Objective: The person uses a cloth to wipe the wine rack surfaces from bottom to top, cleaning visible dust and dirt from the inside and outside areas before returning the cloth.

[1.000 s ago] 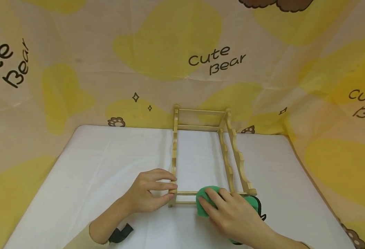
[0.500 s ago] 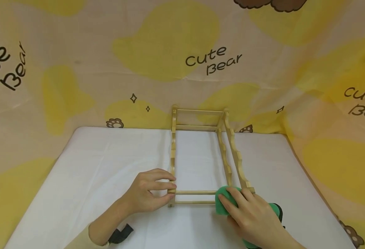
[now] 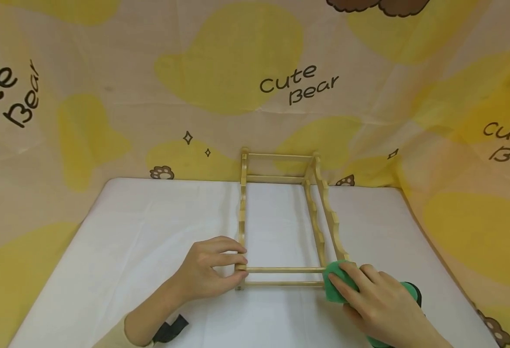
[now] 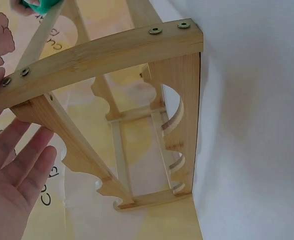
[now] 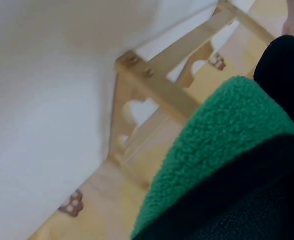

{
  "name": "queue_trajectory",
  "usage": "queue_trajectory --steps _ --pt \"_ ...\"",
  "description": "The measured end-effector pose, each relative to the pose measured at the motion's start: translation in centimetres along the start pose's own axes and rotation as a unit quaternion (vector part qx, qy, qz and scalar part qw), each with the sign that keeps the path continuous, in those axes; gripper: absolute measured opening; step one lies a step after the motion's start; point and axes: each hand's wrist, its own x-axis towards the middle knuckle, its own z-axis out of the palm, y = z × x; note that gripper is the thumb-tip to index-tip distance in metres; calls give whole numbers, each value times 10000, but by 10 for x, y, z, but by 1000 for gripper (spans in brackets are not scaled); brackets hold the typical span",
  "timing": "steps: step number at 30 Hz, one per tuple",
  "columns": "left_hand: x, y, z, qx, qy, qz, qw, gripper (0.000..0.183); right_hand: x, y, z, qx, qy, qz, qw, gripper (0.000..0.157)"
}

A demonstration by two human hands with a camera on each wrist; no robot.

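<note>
A wooden rack with scalloped side rails and round crossbars lies lengthwise, its far end close to the back curtain. My left hand holds its near left corner, fingers on top and thumb at the near face. In the left wrist view, those fingers reach behind the scalloped rail, by an end piece with metal screws. A green cloth with dark edging is gripped by my right hand against the near right corner, covering it. The cloth's fuzzy fold fills much of the right wrist view.
The rack stands on a white-covered table. Yellow patterned curtain with bear lettering rises behind and at both sides. A black strap shows beside my left wrist.
My right hand has slid the green cloth rightward along the near crossbars to the rack's right corner, uncovering the bars behind it. My left hand stays at the left corner.
</note>
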Motion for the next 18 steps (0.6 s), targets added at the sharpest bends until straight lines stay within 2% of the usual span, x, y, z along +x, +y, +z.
queue_trajectory --steps 9,13,18 --pt "3 5 -2 259 -51 -168 9995 22 -15 21 -5 -18 651 -249 9976 43" --pt "3 7 -2 480 -100 -239 9985 20 -20 27 -7 -21 708 -232 9972 45" --pt "1 10 -2 990 -255 -235 9945 20 -25 31 -11 -62 704 -43 9975 49"
